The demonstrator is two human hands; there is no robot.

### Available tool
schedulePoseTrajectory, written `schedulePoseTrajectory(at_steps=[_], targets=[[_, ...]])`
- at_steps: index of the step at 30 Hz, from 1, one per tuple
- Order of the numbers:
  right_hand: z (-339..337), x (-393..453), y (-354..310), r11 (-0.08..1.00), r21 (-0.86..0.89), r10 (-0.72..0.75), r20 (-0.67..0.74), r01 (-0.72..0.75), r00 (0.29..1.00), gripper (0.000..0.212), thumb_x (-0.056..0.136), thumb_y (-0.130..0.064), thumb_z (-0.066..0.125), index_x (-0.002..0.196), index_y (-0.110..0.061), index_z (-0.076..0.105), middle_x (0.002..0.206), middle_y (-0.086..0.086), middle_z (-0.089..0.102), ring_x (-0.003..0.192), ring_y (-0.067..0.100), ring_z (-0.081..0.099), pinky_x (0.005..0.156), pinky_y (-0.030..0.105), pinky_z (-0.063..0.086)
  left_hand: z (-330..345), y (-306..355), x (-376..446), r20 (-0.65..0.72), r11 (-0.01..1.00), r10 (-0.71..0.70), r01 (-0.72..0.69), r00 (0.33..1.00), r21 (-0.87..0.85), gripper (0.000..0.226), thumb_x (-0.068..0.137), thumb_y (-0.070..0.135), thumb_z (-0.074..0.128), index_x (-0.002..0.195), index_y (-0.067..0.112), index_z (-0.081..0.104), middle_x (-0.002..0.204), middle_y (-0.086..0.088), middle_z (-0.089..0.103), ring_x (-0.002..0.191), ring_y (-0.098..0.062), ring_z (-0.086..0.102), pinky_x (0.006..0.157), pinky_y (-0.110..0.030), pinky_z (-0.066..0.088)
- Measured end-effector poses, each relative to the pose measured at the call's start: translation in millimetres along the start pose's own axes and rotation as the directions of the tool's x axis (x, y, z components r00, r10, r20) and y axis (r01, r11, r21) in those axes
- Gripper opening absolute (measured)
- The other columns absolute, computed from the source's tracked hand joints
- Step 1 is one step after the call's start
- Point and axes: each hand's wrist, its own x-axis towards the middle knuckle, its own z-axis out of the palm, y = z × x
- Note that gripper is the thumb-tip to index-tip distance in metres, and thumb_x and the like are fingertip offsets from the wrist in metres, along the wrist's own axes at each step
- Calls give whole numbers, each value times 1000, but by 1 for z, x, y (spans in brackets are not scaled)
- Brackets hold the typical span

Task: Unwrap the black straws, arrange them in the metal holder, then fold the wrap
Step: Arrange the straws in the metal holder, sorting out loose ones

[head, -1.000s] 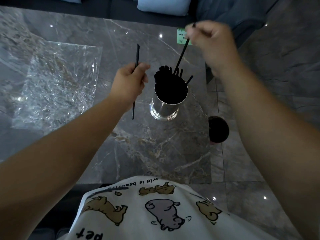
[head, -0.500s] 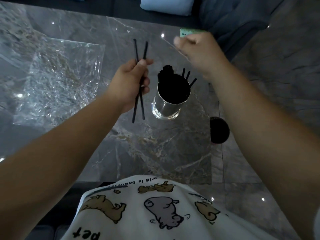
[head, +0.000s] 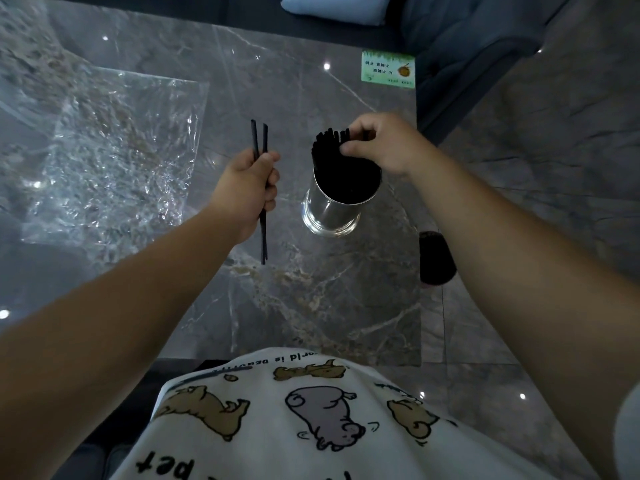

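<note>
A shiny metal holder (head: 330, 214) stands upright on the marble table, packed with several black straws (head: 332, 157). My right hand (head: 379, 143) hovers at the holder's far right rim, thumb and fingers pinched on the tops of the straws there. To the left of the holder, my left hand (head: 244, 188) grips two loose black straws (head: 263, 237), held nearly upright and side by side. The clear crinkled plastic wrap (head: 107, 157) lies spread flat on the table at the left.
A green label card (head: 388, 70) lies near the table's far right edge. A dark round object (head: 437, 261) sits on the floor just past the table's right edge. A sofa with a light blue cushion (head: 332, 8) runs behind the table.
My right hand has come down from above the holder onto the straw tops. The left hand held one straw a second ago and now holds two, brought closer together.
</note>
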Motion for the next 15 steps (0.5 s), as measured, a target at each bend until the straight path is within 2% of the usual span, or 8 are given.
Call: schedulePoseTrajectory(at_steps=[3,7,12,14,15], targets=[[-2,-3,1,999,44,-4,-37,6,999,11,81,-23,74,85,-31,67,80,-14,68,72,-7,63,68,12,48,1,-2,0,6,1000,-2,2,1000,-1,14,101,21,43,101,15,56,67,3,47,51,-9,37,48,-22,33],[-2,-6,2,993,116,18,-78,-9,997,10,81,-24,74,88,-30,70,85,-11,71,79,-2,67,71,14,49,3,-3,1,3,1000,-5,5,1000,-8,13,100,20,44,102,15,56,67,3,48,51,-9,38,48,-22,34],[-7,-10,1,988,152,12,-108,4,994,14,86,-27,70,99,-28,71,91,-14,71,81,-9,64,76,9,45,6,-2,1,28,1000,16,-16,999,-18,17,101,22,44,107,15,58,67,4,49,51,-8,39,50,-23,34],[-15,-12,-6,988,149,-15,-174,41,985,16,88,-27,68,103,-23,71,94,-9,70,85,-4,62,83,14,46,6,1,1,52,999,44,-43,998,-24,19,102,23,43,110,16,59,68,5,49,53,-8,40,52,-23,35],[-22,-13,-13,985,157,-41,-230,79,972,13,89,-28,67,99,-22,71,90,-7,68,81,-2,60,81,17,46,6,3,1,64,998,63,-61,996,-27,19,102,24,44,110,16,60,68,5,49,54,-8,40,53,-23,36]])
